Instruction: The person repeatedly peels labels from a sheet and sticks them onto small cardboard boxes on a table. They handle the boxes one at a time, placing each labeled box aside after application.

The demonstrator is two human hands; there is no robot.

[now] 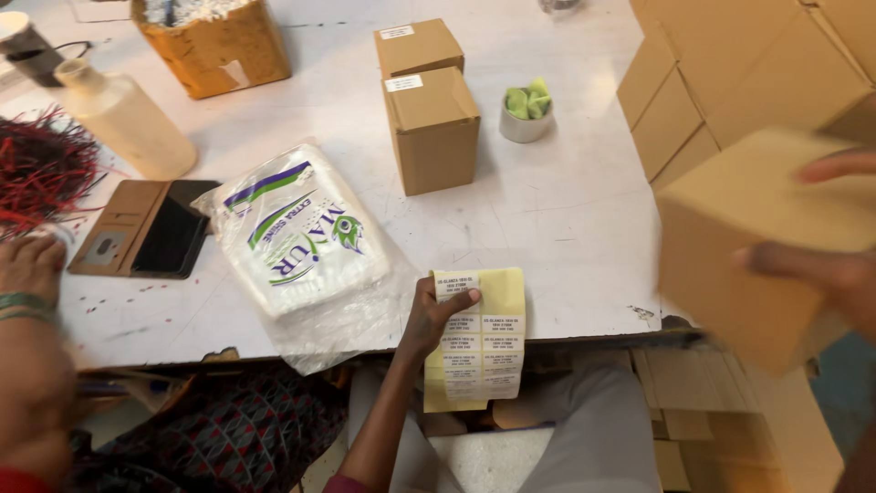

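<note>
- While the left hand pinches a yellow label sheet at the table's near edge, thumb pressed across its top, the stickers face up, readable.
- The right hand, blurred, grips a cardboard box near right, fingers wrapped around two faces, lifted clear of the table.
- Two small boxes stand far centre, labels uppermost.
- Another person's arm rests at left.

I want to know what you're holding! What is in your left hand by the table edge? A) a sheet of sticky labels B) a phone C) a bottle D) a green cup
A: the left hand grips a yellowish sheet of labels at the table edge, while the phone and bottle lie untouched farther left.
</note>
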